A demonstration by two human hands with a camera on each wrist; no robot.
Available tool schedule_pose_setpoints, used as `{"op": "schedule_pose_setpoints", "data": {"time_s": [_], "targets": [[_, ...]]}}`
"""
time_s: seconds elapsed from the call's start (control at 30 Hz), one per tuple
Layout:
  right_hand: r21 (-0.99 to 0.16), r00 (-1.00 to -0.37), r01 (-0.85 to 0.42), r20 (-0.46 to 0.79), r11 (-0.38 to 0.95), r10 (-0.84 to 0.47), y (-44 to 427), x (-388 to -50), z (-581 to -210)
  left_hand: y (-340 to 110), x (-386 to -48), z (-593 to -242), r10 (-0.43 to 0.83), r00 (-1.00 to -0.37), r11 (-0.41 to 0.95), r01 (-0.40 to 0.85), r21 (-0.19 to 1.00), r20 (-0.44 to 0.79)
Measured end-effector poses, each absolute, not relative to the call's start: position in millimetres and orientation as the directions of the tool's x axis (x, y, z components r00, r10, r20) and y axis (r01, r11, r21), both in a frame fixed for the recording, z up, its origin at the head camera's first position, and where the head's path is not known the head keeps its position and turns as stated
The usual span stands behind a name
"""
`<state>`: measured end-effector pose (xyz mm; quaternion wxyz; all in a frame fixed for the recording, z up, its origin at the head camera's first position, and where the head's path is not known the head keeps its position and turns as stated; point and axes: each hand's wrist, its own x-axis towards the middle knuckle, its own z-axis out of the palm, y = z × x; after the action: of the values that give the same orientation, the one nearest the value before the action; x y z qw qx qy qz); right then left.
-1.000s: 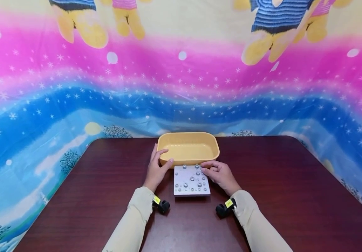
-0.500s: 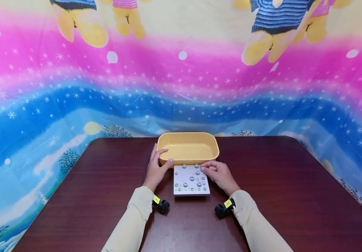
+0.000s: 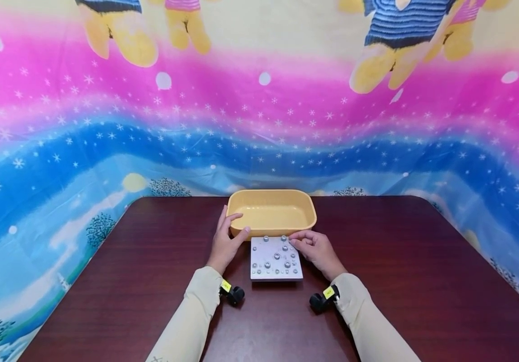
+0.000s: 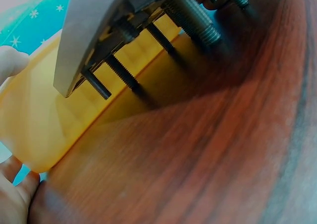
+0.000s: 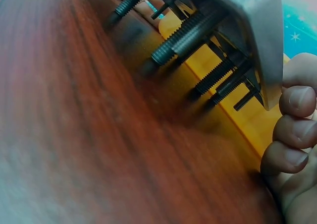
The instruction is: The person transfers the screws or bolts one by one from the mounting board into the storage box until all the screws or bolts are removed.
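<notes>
Snowy cartoon curtain (image 3: pixel 286 110) behind a dark table (image 3: pixel 422 261), lol. Metal plate (image 3: pixel 266 256) sat right in front of a yellow tub (image 3: pixel 272 198), bolts (image 5: pixel 215 78) jutting underneath. Right hand (image 3: pixel 320 251) was seemingly pinching one at the plate's far right corner; left hand (image 3: pixel 225 244) gripped the tub, probably steadying it. Basically unchanged from a second earlier.

Yellow tub (image 3: pixel 282 233), silver plate (image 3: pixel 266 254), reddish wood-grain table (image 3: pixel 399 261), cream sleeves (image 3: pixel 187 311), pink-blue snowflake-dotted backdrop (image 3: pixel 259 115)
</notes>
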<state>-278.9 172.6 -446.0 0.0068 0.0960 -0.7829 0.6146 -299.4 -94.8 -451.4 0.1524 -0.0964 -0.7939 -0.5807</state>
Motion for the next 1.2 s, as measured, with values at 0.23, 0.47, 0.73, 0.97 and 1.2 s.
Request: {"op": "schedule_pose_setpoints", "data": {"time_s": [0.23,0.47,0.73,0.97,1.2], "targets": [[-0.960,-0.978,-0.166,0.130,0.228,-0.164,173.0,-279.1,-445.3,-94.4,-299.4,-451.3,-0.026,-0.934,0.299,0.333,0.894,0.356],[-0.937,-0.985,-0.110,0.059,0.332,-0.160,171.2,-276.4,-433.4,-94.6,-298.9,-453.3,-0.032,-0.942,0.297,0.311,0.903,0.335],[-0.726,-0.990,-0.143,0.117,0.672,-0.084,153.2,-266.0,-402.1,-94.5,-300.0,-453.3,-0.042,-0.938,0.295,0.316,0.902,0.343],[-0.534,-0.993,-0.092,0.109,0.840,-0.040,141.6,-259.9,-386.4,-93.4,-298.2,-453.8,-0.033,-0.942,0.296,0.310,0.904,0.334],[-0.428,-0.996,-0.084,0.060,0.900,-0.065,132.6,-260.9,-371.9,-94.0,-298.6,-452.5,-0.042,-0.941,0.298,0.310,0.903,0.337]]}}
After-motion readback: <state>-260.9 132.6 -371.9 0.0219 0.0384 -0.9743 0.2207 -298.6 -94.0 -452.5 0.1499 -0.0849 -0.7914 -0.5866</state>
